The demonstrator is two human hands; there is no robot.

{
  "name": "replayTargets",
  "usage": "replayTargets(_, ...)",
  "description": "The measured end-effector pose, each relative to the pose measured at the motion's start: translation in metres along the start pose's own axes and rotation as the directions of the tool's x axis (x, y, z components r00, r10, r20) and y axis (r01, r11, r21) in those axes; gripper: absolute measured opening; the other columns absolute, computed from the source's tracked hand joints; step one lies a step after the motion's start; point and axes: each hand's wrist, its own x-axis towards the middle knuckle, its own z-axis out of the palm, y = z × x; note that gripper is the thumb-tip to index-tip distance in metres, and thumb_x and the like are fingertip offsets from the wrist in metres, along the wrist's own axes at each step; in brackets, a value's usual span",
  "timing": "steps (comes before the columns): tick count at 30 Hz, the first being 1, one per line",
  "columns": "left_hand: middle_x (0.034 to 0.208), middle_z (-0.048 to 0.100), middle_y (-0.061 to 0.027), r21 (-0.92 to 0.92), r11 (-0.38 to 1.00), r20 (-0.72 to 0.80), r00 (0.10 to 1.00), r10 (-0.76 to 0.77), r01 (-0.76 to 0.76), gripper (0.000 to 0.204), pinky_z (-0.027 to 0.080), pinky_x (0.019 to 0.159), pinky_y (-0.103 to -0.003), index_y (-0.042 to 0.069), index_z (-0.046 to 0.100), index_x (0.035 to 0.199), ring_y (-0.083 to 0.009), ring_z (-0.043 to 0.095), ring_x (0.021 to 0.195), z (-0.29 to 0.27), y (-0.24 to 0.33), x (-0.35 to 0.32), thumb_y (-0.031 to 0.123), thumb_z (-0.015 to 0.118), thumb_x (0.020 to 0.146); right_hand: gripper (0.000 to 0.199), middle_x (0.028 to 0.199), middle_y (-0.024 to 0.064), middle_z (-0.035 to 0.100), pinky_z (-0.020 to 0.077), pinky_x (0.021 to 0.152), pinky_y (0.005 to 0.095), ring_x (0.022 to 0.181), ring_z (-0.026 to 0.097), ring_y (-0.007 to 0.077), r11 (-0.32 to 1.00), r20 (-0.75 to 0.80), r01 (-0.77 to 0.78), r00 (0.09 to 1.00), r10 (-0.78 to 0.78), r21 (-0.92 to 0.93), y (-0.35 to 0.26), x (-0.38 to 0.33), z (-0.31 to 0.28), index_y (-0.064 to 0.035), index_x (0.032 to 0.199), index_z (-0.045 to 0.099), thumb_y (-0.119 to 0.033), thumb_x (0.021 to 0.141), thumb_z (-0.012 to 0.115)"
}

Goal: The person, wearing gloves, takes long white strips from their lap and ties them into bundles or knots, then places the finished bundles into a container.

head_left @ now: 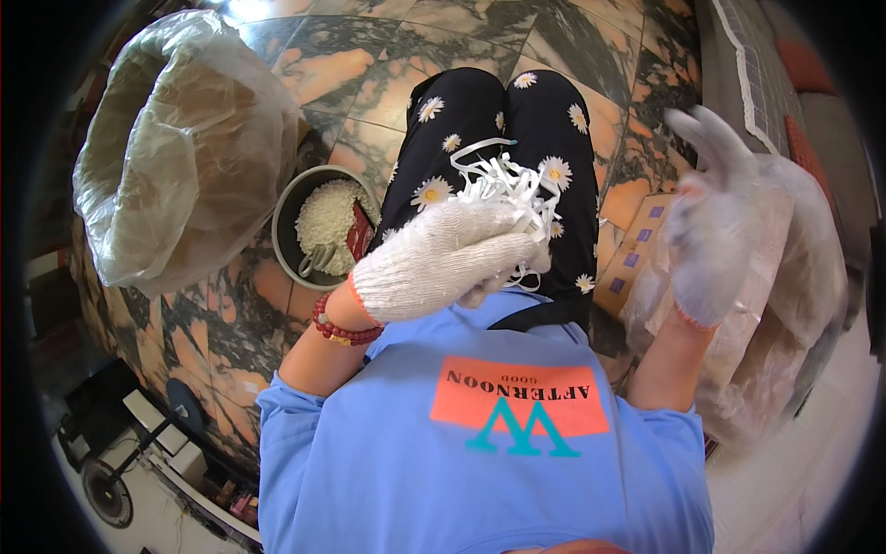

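My left hand (452, 257), in a white knitted glove with an orange cuff, is closed around a bunch of thin white strips (503, 185). Their loose, curling ends spread over my lap, and one strip reaches up toward my knees. Away to the right, my right hand (711, 222) is raised in a matching glove, smeared by motion. Its fingers look stretched out and apart, and nothing shows in them. Behind that hand lies a clear plastic bag (803, 240), next to a cardboard box (632, 254) with small blue marks.
Left of my legs stands a round grey tub (280, 222) holding small white pieces (330, 214), a red packet (359, 233) and a metal item, perhaps scissors. A large open plastic bag (217, 175) stands beyond it. At lower left is a fan (106, 494). The floor is patterned marble tile.
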Motion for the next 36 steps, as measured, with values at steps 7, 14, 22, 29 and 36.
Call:
replayTargets(7, 0.064, 0.059, -0.0017, 0.301, 0.954, 0.016, 1.0, -0.001, -0.004, 0.029, 0.045, 0.05, -0.025, 0.001, 0.07, 0.098, -0.0075, 0.055, 0.053, 0.008, 0.017, -0.008, 0.025, 0.057, 0.105, 0.046, 0.104, 0.0154, 0.069, 0.0537, 0.071, 0.0317, 0.074, 0.064, 0.0226, 0.957, 0.754, -0.123, 0.594, 0.282, -0.261, 0.002, -0.02, 0.026, -0.0079, 0.122, 0.067, -0.017, 0.079, 0.083)
replayTargets(14, 0.06, 0.056, 0.0001, 0.138, 0.99, 0.209, 0.978, -0.011, -0.018, 0.027, 0.046, 0.051, -0.027, 0.003, 0.07, 0.091, -0.0093, 0.055, 0.052, 0.011, -0.004, -0.006, 0.022, 0.056, 0.104, 0.024, 0.075, 0.0031, 0.059, 0.0475, 0.069, 0.0336, 0.07, 0.058, 0.019, 0.597, 0.625, -0.687, 0.691, 0.362, 0.413, 0.01, -0.052, 0.03, -0.01, 0.085, 0.063, -0.025, 0.102, 0.058)
replayTargets(22, 0.054, 0.054, -0.0003, 0.186, 0.982, 0.368, 0.927, -0.074, 0.005, 0.038, 0.047, 0.052, -0.027, 0.004, 0.06, 0.08, -0.0107, 0.056, 0.049, 0.003, -0.037, -0.018, 0.026, 0.046, 0.108, 0.04, 0.063, -0.0018, 0.032, 0.0266, 0.044, 0.031, 0.046, 0.023, 0.0121, 0.248, 0.225, -0.28, 0.948, 0.227, 0.928, -0.011, 0.002, -0.064, -0.0165, 0.071, 0.033, -0.026, 0.109, 0.039)
replayTargets(29, 0.056, 0.054, -0.0007, -0.122, 0.991, 0.283, 0.959, -0.02, 0.056, 0.037, 0.04, 0.05, -0.025, 0.005, 0.059, 0.082, -0.0084, 0.051, 0.052, 0.005, -0.054, -0.002, 0.026, 0.043, 0.109, 0.042, 0.061, -0.0017, 0.034, 0.0317, 0.047, 0.031, 0.047, 0.027, 0.0126, 0.221, 0.327, -0.361, 0.928, 0.176, 0.906, -0.023, -0.008, -0.007, -0.0139, 0.074, 0.038, -0.031, 0.112, 0.038)
replayTargets(36, 0.074, 0.065, -0.0045, -0.459, 0.88, 0.136, 0.988, -0.069, 0.124, 0.04, 0.042, 0.046, -0.018, 0.005, 0.06, 0.105, -0.0078, 0.057, 0.051, 0.019, -0.064, 0.019, 0.04, 0.041, 0.108, 0.04, 0.06, -0.001, 0.04, 0.0333, 0.04, 0.0271, 0.042, 0.029, 0.0088, 0.278, 0.47, -0.458, 0.882, 0.027, 0.844, -0.02, -0.02, 0.045, -0.0133, 0.078, 0.043, -0.035, 0.111, 0.04)
